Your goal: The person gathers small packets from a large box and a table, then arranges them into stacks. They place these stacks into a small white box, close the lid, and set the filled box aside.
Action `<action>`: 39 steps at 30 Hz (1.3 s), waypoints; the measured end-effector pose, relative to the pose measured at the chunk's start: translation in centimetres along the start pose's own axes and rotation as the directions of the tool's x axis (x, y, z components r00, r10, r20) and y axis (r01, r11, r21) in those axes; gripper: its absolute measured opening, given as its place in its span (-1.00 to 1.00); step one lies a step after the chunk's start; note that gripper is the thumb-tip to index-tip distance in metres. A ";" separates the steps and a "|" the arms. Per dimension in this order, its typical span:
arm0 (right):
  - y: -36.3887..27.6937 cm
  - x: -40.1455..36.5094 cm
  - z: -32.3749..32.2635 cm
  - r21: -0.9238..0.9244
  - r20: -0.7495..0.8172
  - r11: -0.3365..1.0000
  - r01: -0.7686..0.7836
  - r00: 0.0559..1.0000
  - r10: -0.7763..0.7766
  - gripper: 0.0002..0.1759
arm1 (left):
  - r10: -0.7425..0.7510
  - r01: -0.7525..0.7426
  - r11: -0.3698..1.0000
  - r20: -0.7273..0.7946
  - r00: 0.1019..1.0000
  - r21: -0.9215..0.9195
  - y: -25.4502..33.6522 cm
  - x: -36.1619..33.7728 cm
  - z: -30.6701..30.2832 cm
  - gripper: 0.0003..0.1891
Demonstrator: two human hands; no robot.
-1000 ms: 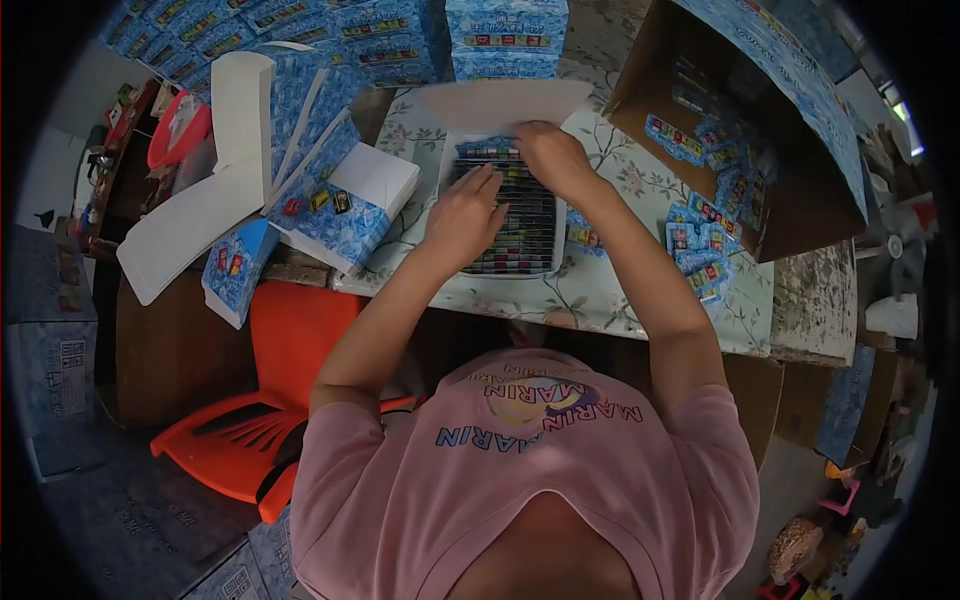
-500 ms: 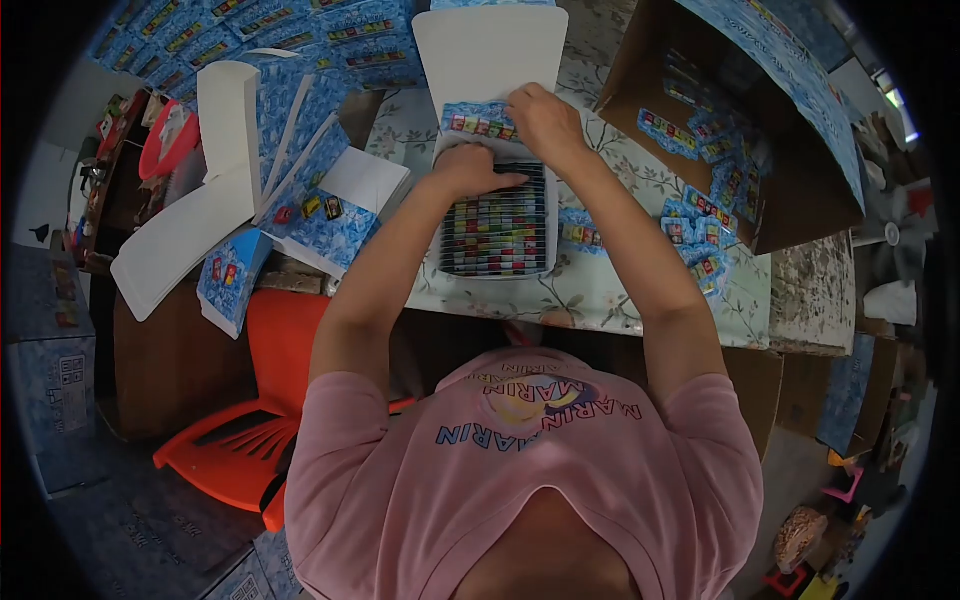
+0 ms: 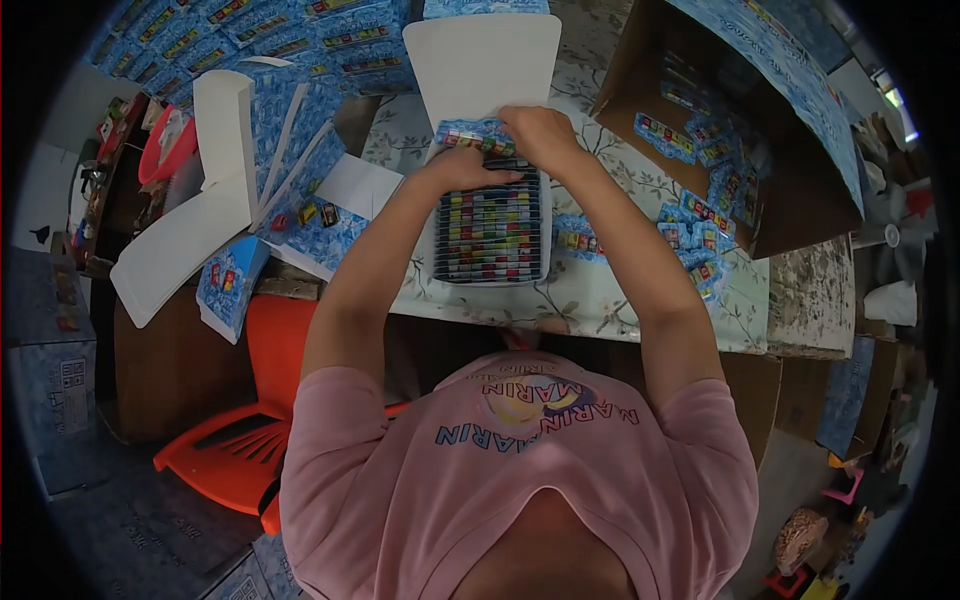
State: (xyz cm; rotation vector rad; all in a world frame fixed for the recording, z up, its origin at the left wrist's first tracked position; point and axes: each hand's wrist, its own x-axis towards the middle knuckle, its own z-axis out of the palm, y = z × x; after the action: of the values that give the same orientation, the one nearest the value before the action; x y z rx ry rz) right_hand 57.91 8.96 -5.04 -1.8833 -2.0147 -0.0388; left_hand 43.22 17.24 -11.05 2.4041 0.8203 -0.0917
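A white box (image 3: 546, 240) stands on the table with its lid flap (image 3: 485, 65) raised at the back. Upright flat packets (image 3: 487, 235) with coloured strips fill it in a tight row. My right hand (image 3: 540, 135) is closed on the right end of a blue packet (image 3: 474, 133) with a coloured strip, held at the back of the box. Over the rear packets lies my left hand (image 3: 462, 170), its thumb stretched to the right across them and apart from the fingers. The left fingertips are partly hidden beneath the blue packet.
More blue packets (image 3: 578, 237) lie right of the box. A large carton (image 3: 640, 95) on its side holds several others. White and blue folded cartons (image 3: 225, 130) are piled at left. An orange chair (image 3: 270, 350) stands below the table's front edge.
The blue packet has tilted and moved slightly down and left over the box, with my right hand on it. The box has shifted a little left.
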 end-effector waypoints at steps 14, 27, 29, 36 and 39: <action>-0.4 0.8 -0.2 -0.209 0.126 0.954 0.216 0.973 -0.192 -0.82 | 0.196 -0.167 0.980 -0.717 0.669 0.112 1.5 -8.7 0.0 -0.68; -0.6 -3.4 -1.4 0.137 -0.082 0.982 -0.128 0.987 0.140 -0.72 | -0.465 -0.039 0.332 -0.200 0.862 -0.942 -3.5 -7.7 2.3 -0.43; 0.7 -4.8 0.5 0.430 0.011 0.850 -0.306 0.943 0.334 -0.66 | -0.411 -0.057 0.274 -0.171 0.895 -0.960 -3.5 -6.6 2.0 -0.40; 1.5 -4.7 7.8 0.874 0.130 0.285 -0.394 0.754 0.644 -0.28 | -0.372 -0.039 0.277 -0.145 0.917 -0.960 -4.0 -2.9 1.9 -0.52; 0.7 -4.4 8.0 0.697 0.015 0.533 -0.480 0.753 0.658 -0.24 | -0.382 0.032 0.453 -0.161 0.910 -0.891 -4.0 -2.4 1.5 -0.54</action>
State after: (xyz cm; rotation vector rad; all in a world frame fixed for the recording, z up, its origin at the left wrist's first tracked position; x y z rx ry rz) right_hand 56.72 7.05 -13.90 -1.8080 -0.9255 0.5345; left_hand 39.17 17.61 -13.77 1.3005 0.9953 0.5607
